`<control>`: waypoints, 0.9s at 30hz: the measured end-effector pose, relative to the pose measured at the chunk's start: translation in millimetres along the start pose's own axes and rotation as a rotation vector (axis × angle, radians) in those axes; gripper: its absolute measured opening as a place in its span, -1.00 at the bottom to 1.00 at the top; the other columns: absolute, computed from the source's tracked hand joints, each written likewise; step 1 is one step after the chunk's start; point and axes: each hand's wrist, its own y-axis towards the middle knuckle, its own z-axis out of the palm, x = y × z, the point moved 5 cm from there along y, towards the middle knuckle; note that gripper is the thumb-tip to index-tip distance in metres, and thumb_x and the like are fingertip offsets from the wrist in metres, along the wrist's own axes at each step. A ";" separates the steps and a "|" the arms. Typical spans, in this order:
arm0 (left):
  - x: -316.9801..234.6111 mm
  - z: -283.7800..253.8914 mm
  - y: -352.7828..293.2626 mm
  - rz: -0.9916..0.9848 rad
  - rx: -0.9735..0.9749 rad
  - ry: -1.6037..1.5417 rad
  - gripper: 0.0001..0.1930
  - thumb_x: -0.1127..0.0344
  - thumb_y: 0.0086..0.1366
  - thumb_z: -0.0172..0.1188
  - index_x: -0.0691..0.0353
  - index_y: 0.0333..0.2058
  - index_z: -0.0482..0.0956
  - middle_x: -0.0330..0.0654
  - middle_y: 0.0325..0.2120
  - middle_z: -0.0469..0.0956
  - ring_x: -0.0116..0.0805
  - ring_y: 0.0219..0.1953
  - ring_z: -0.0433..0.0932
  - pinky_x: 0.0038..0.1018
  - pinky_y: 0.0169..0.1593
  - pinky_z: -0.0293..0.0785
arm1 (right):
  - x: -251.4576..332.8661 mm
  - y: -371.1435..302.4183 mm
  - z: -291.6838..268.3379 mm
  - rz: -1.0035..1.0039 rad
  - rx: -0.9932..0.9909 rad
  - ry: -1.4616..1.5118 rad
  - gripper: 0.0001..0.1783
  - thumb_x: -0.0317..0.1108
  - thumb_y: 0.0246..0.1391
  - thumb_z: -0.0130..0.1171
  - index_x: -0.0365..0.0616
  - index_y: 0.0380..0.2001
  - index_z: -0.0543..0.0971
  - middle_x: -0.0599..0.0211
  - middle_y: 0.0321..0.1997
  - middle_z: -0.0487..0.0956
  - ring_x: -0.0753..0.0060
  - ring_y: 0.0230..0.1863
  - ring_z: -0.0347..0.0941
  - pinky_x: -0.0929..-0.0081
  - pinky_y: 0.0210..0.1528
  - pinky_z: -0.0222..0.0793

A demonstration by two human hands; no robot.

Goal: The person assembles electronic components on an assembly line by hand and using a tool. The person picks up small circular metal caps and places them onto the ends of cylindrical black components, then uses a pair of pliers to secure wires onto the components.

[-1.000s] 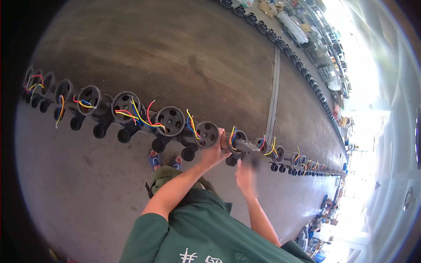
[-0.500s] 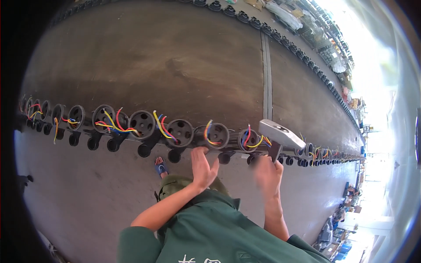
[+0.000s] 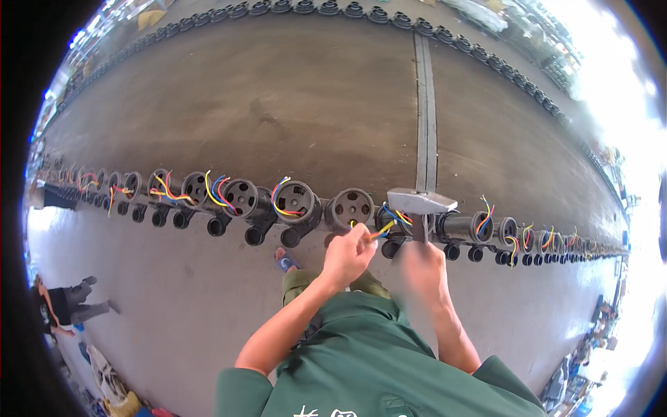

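My left hand [image 3: 347, 258] is pinched on a bundle of yellow, orange and blue wires [image 3: 383, 230] beside a round black housing [image 3: 349, 208] with holes in its face. In my right hand [image 3: 426, 276], closed around the handle, is a hammer [image 3: 422, 202] held upright. Its metal head is over the row of housings, just right of the wires. The fingers of that hand are partly blurred. Left of my hands, another black housing [image 3: 294, 200] has red, yellow and blue wires [image 3: 279, 197] sticking out of it.
Beyond the row spreads a wide dark tabletop [image 3: 243, 90], crossed by a metal seam strip [image 3: 425, 118]. More black parts [image 3: 353, 10] line its far edge. Short black pipe ends [image 3: 255, 235] jut toward me over the grey floor [image 3: 208, 306]. A person [image 3: 69, 304] is at far left.
My left hand has moved from a housing's near edge to the wires and closed on them. The hammer has turned so its head is nearly level. The view has shifted, bringing in another person.
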 end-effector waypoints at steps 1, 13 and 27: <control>-3.2 -1.2 -7.9 0.168 -0.042 0.229 -0.79 0.30 0.35 0.28 0.25 -0.33 0.43 -0.11 -0.68 0.50 -0.14 -0.66 0.51 -0.28 -0.52 0.34 | 6.7 4.0 -1.0 -0.023 0.009 -0.026 -0.60 -0.04 0.33 0.27 -0.16 -0.39 0.51 0.61 -0.56 0.44 0.74 -0.55 0.27 0.60 -0.51 0.18; 30.1 -4.6 -14.1 0.639 -0.157 0.497 -0.79 0.39 0.17 0.34 0.18 -0.39 0.42 -0.10 -0.47 0.46 -0.03 -0.36 0.49 -0.16 -0.19 0.41 | -29.9 49.9 30.1 -0.024 0.157 -0.512 -0.45 0.08 0.36 0.14 -0.28 -0.38 0.60 0.11 -0.61 0.54 0.23 -0.55 0.49 0.22 -0.41 0.36; 48.2 -11.3 -16.1 0.880 -0.161 0.303 -0.77 0.41 0.13 0.37 0.21 -0.35 0.45 -0.10 -0.42 0.46 -0.06 -0.27 0.48 -0.19 -0.08 0.39 | -5.7 49.2 25.8 0.158 0.112 -0.544 -0.42 0.08 0.42 0.07 -0.25 -0.47 0.54 0.41 -0.60 0.49 0.56 -0.56 0.38 0.41 -0.48 0.32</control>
